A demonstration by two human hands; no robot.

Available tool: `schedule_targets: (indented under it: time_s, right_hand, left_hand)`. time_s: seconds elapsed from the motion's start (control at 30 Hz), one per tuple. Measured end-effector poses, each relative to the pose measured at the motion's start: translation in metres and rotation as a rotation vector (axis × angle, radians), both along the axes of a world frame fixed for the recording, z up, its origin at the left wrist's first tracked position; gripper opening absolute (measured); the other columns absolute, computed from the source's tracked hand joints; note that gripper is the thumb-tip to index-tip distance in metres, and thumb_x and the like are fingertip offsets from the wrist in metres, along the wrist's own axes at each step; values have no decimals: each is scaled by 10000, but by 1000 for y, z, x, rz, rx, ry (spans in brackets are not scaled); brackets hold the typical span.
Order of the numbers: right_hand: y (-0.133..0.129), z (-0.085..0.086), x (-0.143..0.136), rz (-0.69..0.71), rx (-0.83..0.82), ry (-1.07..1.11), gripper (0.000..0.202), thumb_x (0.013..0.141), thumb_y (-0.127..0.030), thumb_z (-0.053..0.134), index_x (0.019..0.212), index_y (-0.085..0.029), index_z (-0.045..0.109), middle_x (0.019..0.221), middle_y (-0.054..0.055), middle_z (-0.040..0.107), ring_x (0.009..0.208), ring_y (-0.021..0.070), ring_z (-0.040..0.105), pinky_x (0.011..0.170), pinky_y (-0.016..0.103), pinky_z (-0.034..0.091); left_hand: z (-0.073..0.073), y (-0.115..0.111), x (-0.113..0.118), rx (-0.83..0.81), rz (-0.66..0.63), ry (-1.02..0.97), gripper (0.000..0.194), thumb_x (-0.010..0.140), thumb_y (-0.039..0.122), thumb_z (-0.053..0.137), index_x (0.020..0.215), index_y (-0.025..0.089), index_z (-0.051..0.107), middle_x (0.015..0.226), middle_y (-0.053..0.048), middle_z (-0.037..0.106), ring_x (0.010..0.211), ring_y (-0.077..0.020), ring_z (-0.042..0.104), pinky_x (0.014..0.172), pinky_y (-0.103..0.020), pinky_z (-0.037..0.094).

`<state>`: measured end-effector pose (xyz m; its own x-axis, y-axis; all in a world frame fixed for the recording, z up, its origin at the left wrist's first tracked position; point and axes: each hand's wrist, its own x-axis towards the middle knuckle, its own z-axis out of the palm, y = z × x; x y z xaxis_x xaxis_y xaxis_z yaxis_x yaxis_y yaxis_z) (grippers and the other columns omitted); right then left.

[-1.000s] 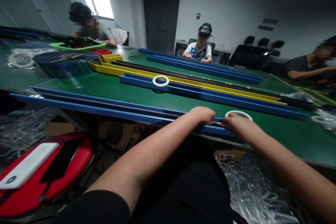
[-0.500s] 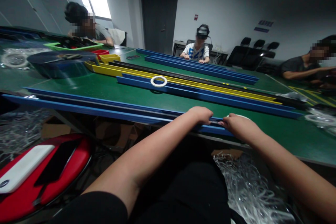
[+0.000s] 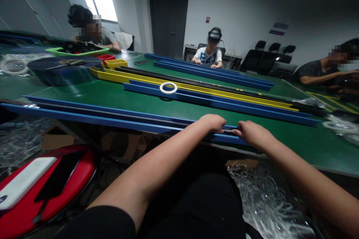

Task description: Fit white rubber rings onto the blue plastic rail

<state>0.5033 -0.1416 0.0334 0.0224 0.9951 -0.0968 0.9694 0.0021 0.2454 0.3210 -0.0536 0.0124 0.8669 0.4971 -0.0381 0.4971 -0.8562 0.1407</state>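
Observation:
A long blue channel (image 3: 112, 118) lies along the near edge of the green table. Over its right end, my left hand (image 3: 214, 122) is closed, fingertips on a thin pale strip (image 3: 229, 131). Just to the right, my right hand (image 3: 251, 131) pinches the other end of this strip. The strip spans the short gap between both hands, above the channel. A white tape ring (image 3: 168, 88) rests on another blue channel (image 3: 202, 99) farther back.
Yellow channels (image 3: 112, 76) and more blue channels (image 3: 213, 73) lie behind. A large dark roll (image 3: 64, 71) stands at left. Three people sit around the table. A red stool (image 3: 81, 171) and a heap of clear strips (image 3: 269, 201) are below.
The view has shifted slightly. The right hand's fingers sit a little farther from the left hand, and a white piece behind the right hand no longer shows.

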Motion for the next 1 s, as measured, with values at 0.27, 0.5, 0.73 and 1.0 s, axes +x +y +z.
schedule_targets:
  time_s: [0.27, 0.5, 0.73, 1.0]
  right_hand:
    - [-2, -1, 0, -35, 22, 9, 538, 892, -678, 375, 943, -193, 602, 925, 126, 656, 737, 218, 622, 555, 289, 360]
    - [4, -1, 2, -28, 19, -5, 503, 870, -666, 447, 966, -200, 611, 911, 124, 665, 746, 227, 637, 574, 294, 389]
    - [9, -1, -2, -44, 2, -37, 493, 852, -663, 487, 989, -211, 632, 913, 129, 683, 797, 253, 661, 614, 307, 431]
    - [12, -1, -3, -47, -26, -29, 421, 862, -569, 544, 1040, -195, 620, 964, 148, 685, 864, 264, 671, 673, 320, 449]
  left_hand:
    - [-2, 1, -1, 11, -6, -17, 299, 817, 403, 581, 1028, 216, 678, 1066, -93, 726, 936, -249, 685, 725, -306, 521]
    - [0, 0, 0, 7, 8, -5, 302, 826, 397, 592, 1050, 214, 678, 1082, -99, 720, 960, -241, 680, 763, -297, 520]
    - [1, -1, -1, 4, 23, -7, 303, 825, 404, 595, 1051, 222, 682, 1085, -95, 720, 963, -239, 678, 772, -300, 523]
    - [3, -4, -3, 45, 41, 12, 306, 821, 419, 602, 1039, 223, 689, 1068, -103, 725, 958, -241, 681, 764, -299, 521]
